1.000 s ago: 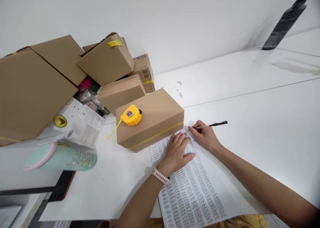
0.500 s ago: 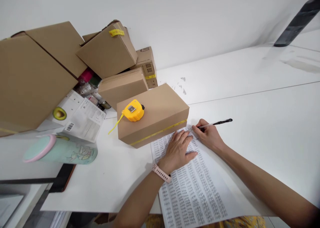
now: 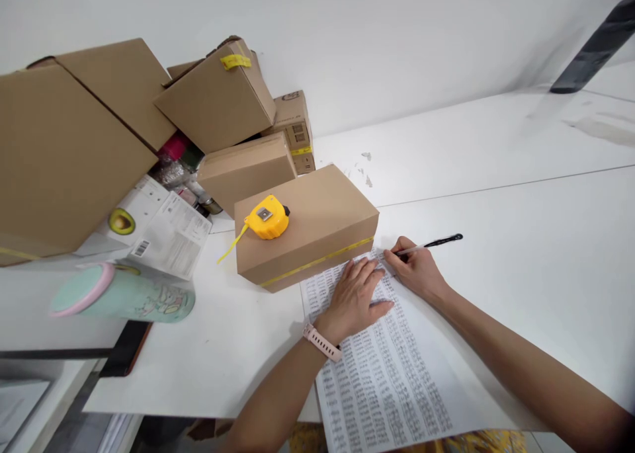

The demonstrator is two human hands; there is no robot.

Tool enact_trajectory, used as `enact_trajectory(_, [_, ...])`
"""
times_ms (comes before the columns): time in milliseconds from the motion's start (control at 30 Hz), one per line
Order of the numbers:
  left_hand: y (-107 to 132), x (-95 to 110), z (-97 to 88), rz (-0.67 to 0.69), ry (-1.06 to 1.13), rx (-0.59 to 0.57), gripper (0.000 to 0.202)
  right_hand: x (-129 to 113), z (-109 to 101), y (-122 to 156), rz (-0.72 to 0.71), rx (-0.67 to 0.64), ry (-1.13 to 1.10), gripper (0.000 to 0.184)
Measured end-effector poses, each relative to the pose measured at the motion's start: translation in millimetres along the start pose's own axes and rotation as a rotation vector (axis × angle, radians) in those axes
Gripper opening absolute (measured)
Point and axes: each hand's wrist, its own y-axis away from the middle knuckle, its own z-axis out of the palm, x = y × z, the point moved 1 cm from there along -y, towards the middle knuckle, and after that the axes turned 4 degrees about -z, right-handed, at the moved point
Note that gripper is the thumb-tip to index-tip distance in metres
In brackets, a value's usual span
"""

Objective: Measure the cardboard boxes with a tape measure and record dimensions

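Observation:
My left hand [image 3: 353, 299] lies flat on a sheet of paper [image 3: 387, 387] covered in columns of small handwritten marks, its fingers stretched out. A pink band circles that wrist. In my right hand [image 3: 417, 268], closed in a writing grip, is a pen [image 3: 443, 241] with a clear barrel and black end; its tip is at the sheet's top right. Just beyond my left fingertips stands a closed cardboard box [image 3: 312, 221] with yellow tape along its side. On top of it sits a yellow tape measure [image 3: 268, 217], its strip hanging over the left edge.
Several cardboard boxes [image 3: 218, 99] are piled at the back left. A white carton [image 3: 166, 231] with an avocado picture and a mint-green tumbler [image 3: 129, 294] lie at the left. A dark phone-like object [image 3: 126, 348] rests by the table edge. A dark cylinder [image 3: 592, 46] stands far right.
The view has shifted very slightly. Both hands, the pen and the paper stay in nearly the same place.

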Motion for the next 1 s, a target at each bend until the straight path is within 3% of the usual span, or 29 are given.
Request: enact_trajectory(1000, [0.7, -0.2, 0.2, -0.006, -0.005, -0.015, 0.057, -1.7, -0.5, -0.6, 0.047, 0.006, -0.036, 0.026])
